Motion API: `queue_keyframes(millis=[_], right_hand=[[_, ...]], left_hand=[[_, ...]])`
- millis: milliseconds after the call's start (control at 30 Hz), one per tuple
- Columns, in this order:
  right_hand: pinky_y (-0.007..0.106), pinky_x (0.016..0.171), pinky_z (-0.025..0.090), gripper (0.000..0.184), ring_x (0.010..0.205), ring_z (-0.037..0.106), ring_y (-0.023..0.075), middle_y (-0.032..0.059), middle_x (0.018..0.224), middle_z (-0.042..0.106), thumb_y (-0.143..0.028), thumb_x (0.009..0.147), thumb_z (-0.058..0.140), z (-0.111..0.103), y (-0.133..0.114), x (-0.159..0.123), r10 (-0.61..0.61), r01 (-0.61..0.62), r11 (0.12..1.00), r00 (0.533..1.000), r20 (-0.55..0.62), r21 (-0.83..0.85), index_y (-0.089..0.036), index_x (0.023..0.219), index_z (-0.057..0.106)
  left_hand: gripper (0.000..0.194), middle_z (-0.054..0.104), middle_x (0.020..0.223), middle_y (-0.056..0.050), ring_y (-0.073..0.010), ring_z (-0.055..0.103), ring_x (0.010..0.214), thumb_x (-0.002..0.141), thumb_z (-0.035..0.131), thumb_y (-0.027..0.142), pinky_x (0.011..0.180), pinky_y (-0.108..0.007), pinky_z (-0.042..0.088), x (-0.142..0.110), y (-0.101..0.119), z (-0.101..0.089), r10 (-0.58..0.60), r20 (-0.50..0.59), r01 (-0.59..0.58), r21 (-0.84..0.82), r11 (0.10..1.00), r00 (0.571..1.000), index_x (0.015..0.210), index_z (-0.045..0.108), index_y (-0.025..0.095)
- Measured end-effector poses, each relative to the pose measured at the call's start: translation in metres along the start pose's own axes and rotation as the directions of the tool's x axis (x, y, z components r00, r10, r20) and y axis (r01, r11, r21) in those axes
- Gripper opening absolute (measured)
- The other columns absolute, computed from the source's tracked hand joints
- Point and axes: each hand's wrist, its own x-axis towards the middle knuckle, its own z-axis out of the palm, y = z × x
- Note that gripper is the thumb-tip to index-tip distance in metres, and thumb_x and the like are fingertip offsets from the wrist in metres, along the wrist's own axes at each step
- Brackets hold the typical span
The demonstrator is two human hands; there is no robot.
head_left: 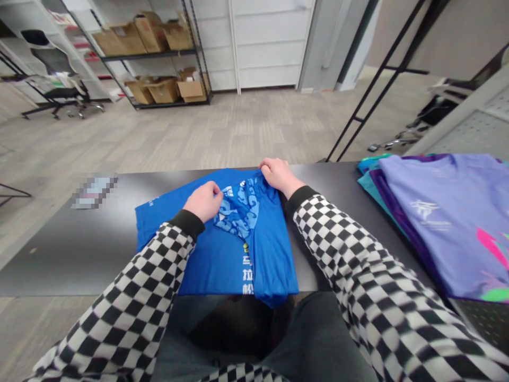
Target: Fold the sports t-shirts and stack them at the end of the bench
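A blue T-shirt lies partly folded on the dark table in front of me, its right side turned inward over the body. Light-blue wave patterns show on its sleeve, and white characters run down near the lower edge. My left hand pinches the fabric beside the patterned part. At the shirt's far right corner, my right hand is closed on the cloth, fingers curled over the folded edge. The left sleeve of the shirt spreads out flat toward the left.
On the table, a pixelated flat item lies at the left. A stack of T-shirts, a lavender shirt on top, sits at the right. Beyond the table stand a shelf with cardboard boxes, an office chair and a black metal frame.
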Motion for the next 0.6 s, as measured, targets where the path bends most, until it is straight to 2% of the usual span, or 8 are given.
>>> queue_keyframes(millis=[100,167,300,433,533,600], right_hand=[[0.050,0.111,0.044,0.037,0.123,0.070,0.0346,0.0119,0.123,0.084,-0.023,0.105,0.046,0.001,0.000,0.000,0.013,-0.013,1.000,1.000,0.022,-0.003,-0.022,0.116,0.081],[0.051,0.112,0.045,0.036,0.124,0.069,0.0347,0.0127,0.125,0.083,-0.020,0.103,0.049,0.001,0.000,0.000,0.015,-0.014,1.000,0.999,0.033,-0.018,-0.022,0.117,0.081],[0.053,0.111,0.046,0.035,0.127,0.066,0.0364,0.0148,0.130,0.080,-0.024,0.106,0.050,0.003,0.001,0.000,0.015,-0.012,0.997,0.999,0.038,-0.075,-0.022,0.120,0.082],[0.054,0.111,0.047,0.036,0.126,0.065,0.0372,0.0169,0.130,0.078,-0.033,0.111,0.049,0.004,0.000,0.000,0.022,-0.019,0.994,0.999,0.031,-0.110,-0.021,0.122,0.082],[0.055,0.111,0.046,0.041,0.125,0.065,0.0376,0.0179,0.128,0.078,-0.038,0.115,0.045,0.004,-0.003,-0.001,0.022,-0.019,0.993,1.000,0.023,-0.115,-0.020,0.120,0.081],[0.056,0.112,0.045,0.045,0.125,0.064,0.0379,0.0184,0.128,0.078,-0.043,0.115,0.044,0.004,-0.004,-0.003,0.013,-0.011,0.994,1.000,0.019,-0.112,-0.019,0.120,0.081]], left_hand=[[0.014,0.077,0.095,-0.005,-0.0231,0.072,0.087,0.103,0.066,0.036,0.079,-0.034,0.052,0.004,-0.018,-0.006,-0.087,0.011,0.087,-0.084,0.993,0.996,0.101,0.069,0.023],[0.016,0.078,0.098,-0.005,-0.0229,0.072,0.087,0.100,0.071,0.038,0.079,-0.033,0.052,0.003,-0.027,-0.005,-0.111,0.006,0.111,-0.076,0.991,0.994,0.106,0.072,0.022],[0.029,0.080,0.109,-0.006,-0.0262,0.075,0.100,0.100,0.073,0.042,0.089,-0.036,0.055,-0.007,-0.036,0.003,-0.074,-0.024,0.073,-0.027,0.997,0.997,0.123,0.075,0.024],[0.035,0.081,0.117,-0.011,-0.0343,0.075,0.115,0.105,0.064,0.044,0.100,-0.047,0.057,-0.024,-0.032,0.005,-0.060,-0.089,0.068,0.090,0.994,0.994,0.131,0.076,0.025],[0.042,0.075,0.139,-0.018,-0.0406,0.069,0.131,0.106,0.060,0.042,0.110,-0.056,0.055,-0.041,-0.018,0.003,0.071,-0.226,-0.025,0.200,0.979,0.972,0.138,0.075,0.021],[0.047,0.068,0.155,-0.017,-0.0382,0.062,0.144,0.107,0.057,0.044,0.122,-0.055,0.050,-0.050,-0.006,0.006,0.246,-0.245,-0.203,0.189,0.961,0.938,0.145,0.072,0.020]])
